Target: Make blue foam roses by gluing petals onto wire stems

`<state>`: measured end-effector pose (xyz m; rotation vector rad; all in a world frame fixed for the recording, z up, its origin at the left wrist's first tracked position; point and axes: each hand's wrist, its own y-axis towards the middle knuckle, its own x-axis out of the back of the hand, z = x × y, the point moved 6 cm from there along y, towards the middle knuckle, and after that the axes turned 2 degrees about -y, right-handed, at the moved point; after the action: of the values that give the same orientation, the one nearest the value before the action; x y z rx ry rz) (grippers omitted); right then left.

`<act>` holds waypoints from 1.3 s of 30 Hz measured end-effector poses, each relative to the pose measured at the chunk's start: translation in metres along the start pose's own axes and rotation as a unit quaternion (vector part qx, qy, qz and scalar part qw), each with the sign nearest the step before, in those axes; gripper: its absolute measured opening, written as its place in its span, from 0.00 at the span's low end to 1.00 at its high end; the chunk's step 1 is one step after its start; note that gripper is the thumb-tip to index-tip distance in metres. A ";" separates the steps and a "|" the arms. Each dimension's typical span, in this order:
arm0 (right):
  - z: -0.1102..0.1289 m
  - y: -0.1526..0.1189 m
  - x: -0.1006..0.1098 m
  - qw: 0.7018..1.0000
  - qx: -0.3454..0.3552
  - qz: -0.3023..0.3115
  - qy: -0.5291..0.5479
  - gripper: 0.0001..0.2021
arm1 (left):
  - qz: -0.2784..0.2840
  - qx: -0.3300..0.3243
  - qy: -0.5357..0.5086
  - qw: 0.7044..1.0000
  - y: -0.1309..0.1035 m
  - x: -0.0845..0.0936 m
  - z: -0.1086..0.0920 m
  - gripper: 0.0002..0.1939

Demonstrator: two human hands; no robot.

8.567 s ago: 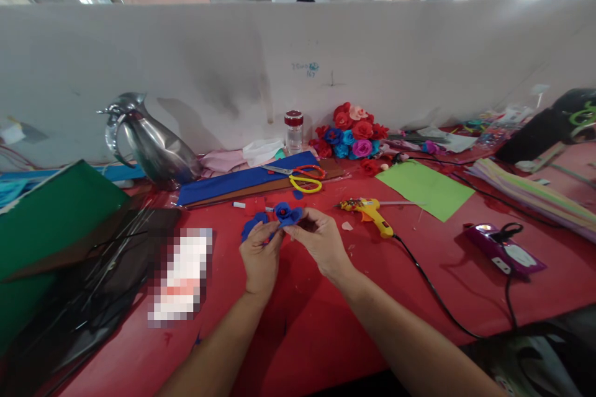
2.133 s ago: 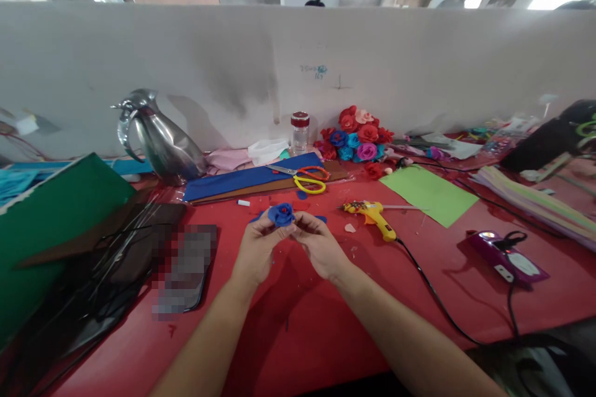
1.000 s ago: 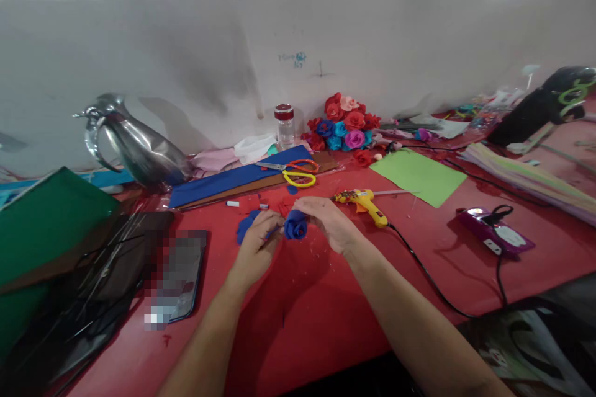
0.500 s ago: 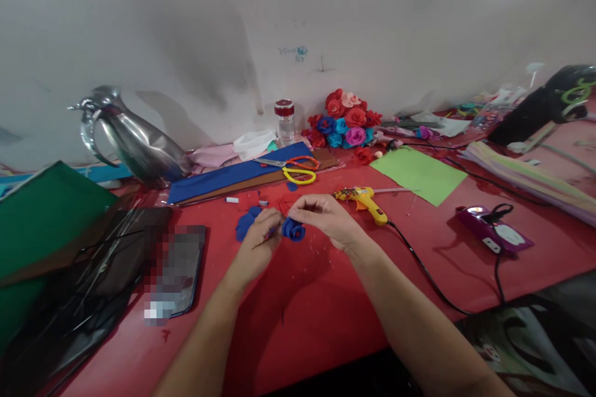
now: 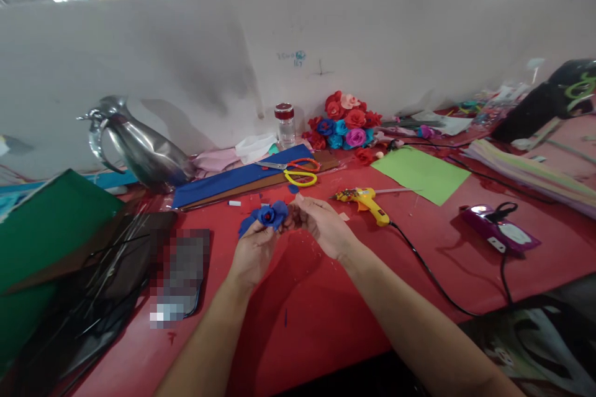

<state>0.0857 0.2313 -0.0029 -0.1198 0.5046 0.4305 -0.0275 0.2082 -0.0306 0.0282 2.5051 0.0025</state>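
Note:
A blue paper flower [image 5: 274, 213] faces up with its spiral centre showing and a touch of red in it. My left hand [image 5: 254, 251] pinches it from below, thumb at its near edge. Just to the right of the bloom, my right hand [image 5: 326, 226] has its fingers curled and bunched close to the petals; whatever is between the fingertips is hidden. Blue paper pieces [image 5: 245, 225] lie on the table behind my left hand. Beyond the hands are scissors [image 5: 300, 172] with yellow and orange handles, and to the right a yellow glue gun [image 5: 370, 203].
A bunch of paper flowers [image 5: 349, 121] and a red-lidded jar [image 5: 285, 124] stand by the wall. A green sheet [image 5: 421, 173] and a purple power strip [image 5: 500, 229] lie right, with the glue gun's cord near my right arm. A phone [image 5: 181, 273] and metal jug [image 5: 139, 146] are left.
The blue flower has turned upward and shifted left, now resting over my left fingers. My right fingers have come off its top to its right side. The view has tilted slightly.

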 end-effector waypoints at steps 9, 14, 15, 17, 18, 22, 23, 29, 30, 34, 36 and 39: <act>-0.004 -0.005 -0.009 0.999 0.016 0.009 -0.049 0.06 | -0.063 0.012 -0.044 0.997 0.000 0.001 0.000 0.08; -0.006 -0.004 -0.008 0.998 0.027 -0.007 -0.056 0.05 | -0.065 -0.004 -0.031 0.997 0.000 -0.002 0.001 0.10; -0.007 -0.003 -0.008 0.998 0.029 -0.010 -0.056 0.05 | -0.064 -0.006 -0.030 0.997 0.000 -0.002 0.002 0.11; -0.007 -0.003 -0.007 0.998 0.032 -0.011 -0.058 0.06 | -0.062 -0.011 -0.021 0.998 0.000 -0.002 0.003 0.10; -0.007 -0.003 -0.007 0.998 0.034 -0.009 -0.058 0.06 | -0.061 -0.015 -0.014 0.998 0.000 -0.001 0.003 0.10; -0.004 -0.004 -0.008 0.997 0.052 -0.004 -0.063 0.06 | -0.060 -0.030 0.011 0.998 0.000 0.003 0.001 0.10; -0.003 -0.004 -0.008 0.996 0.058 -0.003 -0.066 0.06 | -0.061 -0.035 0.015 0.997 0.000 0.003 0.000 0.10; 0.000 -0.005 -0.008 0.997 0.059 0.006 -0.043 0.05 | -0.060 -0.046 0.024 0.997 -0.001 0.004 -0.004 0.11; 0.000 -0.005 -0.008 0.998 0.056 0.005 -0.041 0.06 | -0.055 -0.048 0.025 0.997 -0.001 0.004 -0.004 0.11; 0.001 -0.005 -0.009 0.998 0.052 0.004 -0.042 0.08 | -0.038 -0.044 0.034 0.998 -0.001 0.003 -0.003 0.11; 0.003 -0.005 -0.010 0.997 0.060 0.002 -0.044 0.07 | -0.039 -0.042 0.036 0.998 -0.001 0.003 -0.003 0.11; 0.004 -0.006 -0.009 0.997 0.068 -0.004 -0.047 0.05 | -0.045 -0.042 0.037 0.997 -0.001 0.002 -0.004 0.12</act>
<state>0.0833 0.2240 0.0051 0.0301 0.4396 0.3907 -0.0317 0.2069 -0.0285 -0.1228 2.5751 0.0731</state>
